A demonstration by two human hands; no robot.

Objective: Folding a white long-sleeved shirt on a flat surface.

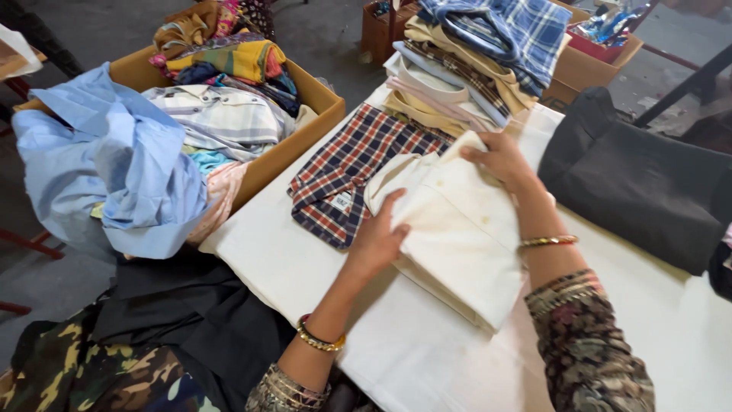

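Observation:
A folded cream shirt (457,236) lies on the white table (427,358) in the middle of the head view. My left hand (377,236) grips its left edge, fingers curled over the fold. My right hand (499,160) presses on its far end near the collar. Under the cream shirt's far-left corner lies a folded red, white and navy plaid shirt (343,172). Behind them stands a stack of folded shirts (465,65) topped by a blue plaid one.
A cardboard box (305,114) at the left holds several crumpled garments, with a light blue shirt (114,164) hanging over its near end. Dark grey cloth (640,183) lies on the table's right. Black and camouflage fabric (137,351) sits at bottom left.

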